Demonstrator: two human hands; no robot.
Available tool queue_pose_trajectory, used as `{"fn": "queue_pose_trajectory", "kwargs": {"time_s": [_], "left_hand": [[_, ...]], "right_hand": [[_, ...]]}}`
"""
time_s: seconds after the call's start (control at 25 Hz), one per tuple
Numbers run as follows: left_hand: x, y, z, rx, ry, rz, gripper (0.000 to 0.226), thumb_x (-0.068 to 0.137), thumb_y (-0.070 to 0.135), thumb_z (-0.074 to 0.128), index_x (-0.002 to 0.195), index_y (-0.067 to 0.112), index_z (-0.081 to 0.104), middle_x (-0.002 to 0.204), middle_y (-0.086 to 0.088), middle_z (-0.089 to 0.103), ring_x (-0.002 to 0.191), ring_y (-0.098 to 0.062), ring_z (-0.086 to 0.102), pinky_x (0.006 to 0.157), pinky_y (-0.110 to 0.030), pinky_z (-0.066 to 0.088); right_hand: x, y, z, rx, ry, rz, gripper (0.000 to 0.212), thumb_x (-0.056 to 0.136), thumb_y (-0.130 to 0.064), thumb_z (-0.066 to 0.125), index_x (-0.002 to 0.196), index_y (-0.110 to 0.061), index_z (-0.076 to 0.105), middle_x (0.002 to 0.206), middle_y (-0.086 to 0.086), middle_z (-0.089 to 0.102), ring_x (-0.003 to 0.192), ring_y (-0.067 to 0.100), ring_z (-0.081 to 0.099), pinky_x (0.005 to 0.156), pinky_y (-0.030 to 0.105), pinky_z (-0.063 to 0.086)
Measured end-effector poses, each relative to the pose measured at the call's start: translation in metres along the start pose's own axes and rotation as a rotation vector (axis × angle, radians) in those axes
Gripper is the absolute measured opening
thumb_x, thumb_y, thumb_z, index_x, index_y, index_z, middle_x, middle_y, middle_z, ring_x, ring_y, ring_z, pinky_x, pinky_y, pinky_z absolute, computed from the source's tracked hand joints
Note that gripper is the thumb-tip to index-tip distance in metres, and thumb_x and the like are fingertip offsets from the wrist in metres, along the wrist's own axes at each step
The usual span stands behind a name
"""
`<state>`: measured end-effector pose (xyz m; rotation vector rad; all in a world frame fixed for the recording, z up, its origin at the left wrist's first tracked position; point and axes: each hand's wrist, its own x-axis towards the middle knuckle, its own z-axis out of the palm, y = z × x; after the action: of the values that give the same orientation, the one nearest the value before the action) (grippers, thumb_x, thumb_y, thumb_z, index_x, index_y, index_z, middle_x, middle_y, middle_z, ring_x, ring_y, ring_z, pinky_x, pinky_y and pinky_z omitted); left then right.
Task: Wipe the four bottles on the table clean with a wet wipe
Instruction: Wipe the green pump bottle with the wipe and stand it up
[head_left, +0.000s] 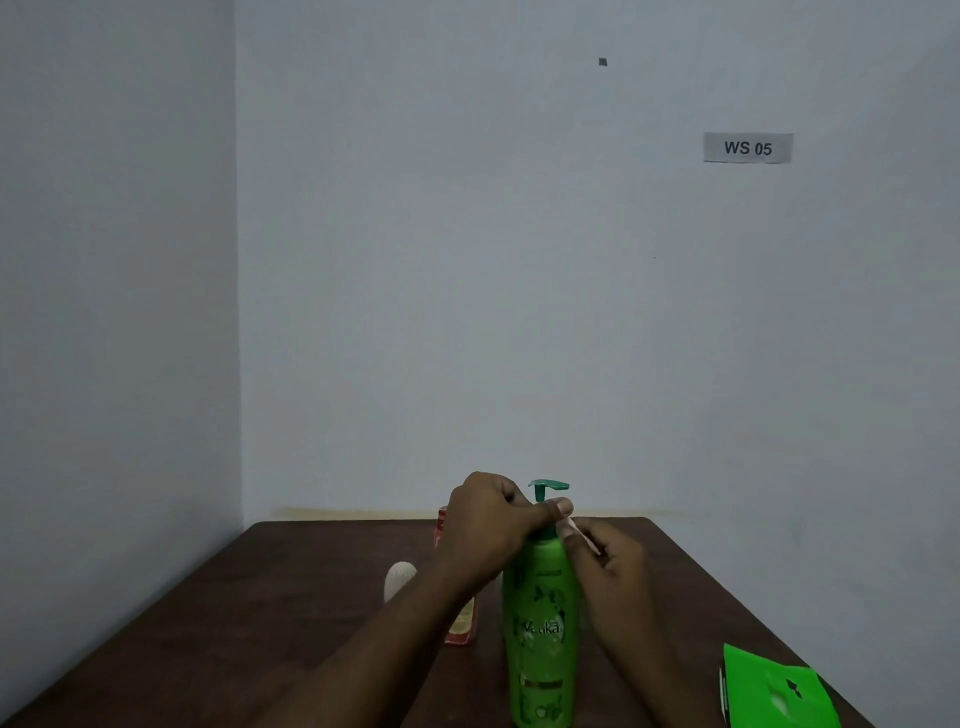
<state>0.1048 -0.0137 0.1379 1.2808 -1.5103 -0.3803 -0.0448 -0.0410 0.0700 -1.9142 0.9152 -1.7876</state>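
Observation:
A tall green pump bottle (541, 623) stands upright near the front of the brown table (291, 597). My left hand (488, 525) grips its neck just under the green pump head (548, 488). My right hand (605, 558) pinches a small white wet wipe (576, 531) against the right side of the neck. Behind my left forearm a red-and-cream bottle (461, 623) stands, mostly hidden. A small white bottle (399, 579) sits further left. No fourth bottle shows in this view.
A green wet wipe pack (774, 688) lies at the table's front right edge. Grey walls meet in a corner behind the table, with a "WS 05" label (747, 148) on the right wall.

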Motion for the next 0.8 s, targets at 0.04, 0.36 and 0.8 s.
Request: {"fn": "queue_pose_trajectory", "kwargs": {"time_s": [0.04,0.36,0.8], "left_hand": [[-0.001,0.000,0.000,-0.005,-0.002,0.000,0.063,0.071,0.052,0.088,0.064,-0.004,0.061,0.054,-0.004,0.054,0.050,-0.012,0.047,0.050,-0.027,0.038],[-0.007,-0.007,-0.014,-0.225,-0.161,0.073,0.011,0.094,0.015,0.073,0.104,0.016,0.079,0.092,-0.004,0.081,0.092,-0.021,0.076,0.083,-0.032,0.060],[0.008,0.010,-0.030,-0.015,-0.356,0.191,0.097,0.094,0.018,0.072,0.150,0.064,0.007,0.081,-0.006,0.067,0.073,-0.013,0.066,0.076,-0.031,0.057]], "right_hand": [[-0.002,-0.001,0.002,-0.021,0.022,-0.025,0.023,0.094,-0.037,0.057,0.086,-0.021,0.070,0.074,0.002,0.069,0.070,0.020,0.066,0.061,0.047,0.053],[-0.008,-0.007,-0.002,0.225,0.019,0.076,0.015,0.091,-0.005,0.064,0.088,-0.015,0.074,0.079,0.003,0.075,0.073,0.010,0.070,0.062,0.025,0.055],[-0.011,0.000,0.004,0.094,0.080,-0.027,0.031,0.082,0.004,0.070,0.097,-0.022,0.074,0.100,-0.005,0.073,0.095,0.010,0.068,0.079,0.031,0.056]]}}
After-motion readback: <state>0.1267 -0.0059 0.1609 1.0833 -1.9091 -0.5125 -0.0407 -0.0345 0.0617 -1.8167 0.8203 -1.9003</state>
